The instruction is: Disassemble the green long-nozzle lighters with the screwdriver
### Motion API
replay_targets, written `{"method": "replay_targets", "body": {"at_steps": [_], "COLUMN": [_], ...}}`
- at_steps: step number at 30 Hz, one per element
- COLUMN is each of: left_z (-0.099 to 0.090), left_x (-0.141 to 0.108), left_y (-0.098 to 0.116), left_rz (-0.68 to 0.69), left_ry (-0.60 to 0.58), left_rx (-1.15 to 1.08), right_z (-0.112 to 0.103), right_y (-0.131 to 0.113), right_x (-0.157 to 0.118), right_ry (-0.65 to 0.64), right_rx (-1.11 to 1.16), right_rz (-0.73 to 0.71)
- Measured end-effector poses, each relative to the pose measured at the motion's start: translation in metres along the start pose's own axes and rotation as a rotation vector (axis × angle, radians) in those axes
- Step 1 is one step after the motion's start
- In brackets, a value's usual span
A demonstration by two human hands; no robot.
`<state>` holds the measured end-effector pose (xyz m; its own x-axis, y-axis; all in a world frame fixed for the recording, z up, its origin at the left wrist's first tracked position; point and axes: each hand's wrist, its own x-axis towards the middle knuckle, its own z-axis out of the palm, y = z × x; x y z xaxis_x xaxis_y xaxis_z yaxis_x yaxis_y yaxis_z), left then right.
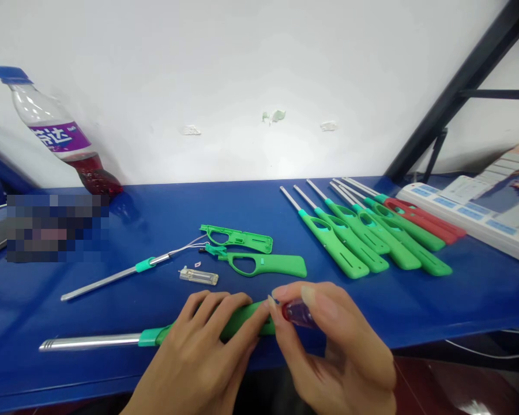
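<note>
A green lighter with a silver tube (99,342) lies near the front edge of the table, its tube pointing left. My left hand (203,346) is wrapped over its green handle. At the handle's right end, my right hand (333,346) pinches a tool with a red and clear purplish handle (298,313); its tip is hidden by the fingers. Just behind my hands are an opened green handle half (281,265), another green shell half (251,241), a clear fuel tank (199,276) and a loose silver tube (108,281) with wires.
Several green lighters (341,253) and red ones (428,222) lie in a row at the right, beside a white power strip (471,222). A bottle (60,129) stands at the back left. A black metal frame (450,92) rises at the right.
</note>
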<state>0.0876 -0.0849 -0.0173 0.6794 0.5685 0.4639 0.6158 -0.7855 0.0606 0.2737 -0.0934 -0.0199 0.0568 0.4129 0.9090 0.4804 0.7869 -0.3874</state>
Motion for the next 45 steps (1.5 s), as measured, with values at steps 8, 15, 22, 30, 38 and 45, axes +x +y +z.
{"method": "replay_targets", "body": {"at_steps": [8, 15, 22, 30, 38, 45], "left_z": [0.0002, 0.0003, 0.0033, 0.0007, 0.0021, -0.0003], "left_x": [-0.0004, 0.0032, 0.0012, 0.0034, 0.0013, 0.0018], "left_y": [0.0001, 0.0001, 0.0000, -0.0005, 0.0004, -0.0002], "left_rz": [-0.002, 0.015, 0.024, 0.020, 0.022, 0.006], "left_ry": [0.016, 0.044, 0.059, 0.032, 0.057, 0.031], "left_rx": [0.000, 0.009, 0.007, 0.005, 0.002, -0.006], "right_z": [-0.0009, -0.0013, -0.0030, -0.0012, 0.0004, 0.0006], "right_y": [0.0000, 0.0005, -0.0022, -0.0023, -0.0002, -0.0001], "right_x": [0.0017, -0.0009, -0.0027, -0.0009, -0.0007, 0.0002], "right_ry": [-0.014, -0.042, -0.045, -0.033, -0.034, -0.020], "right_rx": [0.002, -0.049, -0.041, -0.070, -0.043, -0.076], "right_rz": [-0.009, -0.004, 0.019, 0.016, 0.001, -0.025]}}
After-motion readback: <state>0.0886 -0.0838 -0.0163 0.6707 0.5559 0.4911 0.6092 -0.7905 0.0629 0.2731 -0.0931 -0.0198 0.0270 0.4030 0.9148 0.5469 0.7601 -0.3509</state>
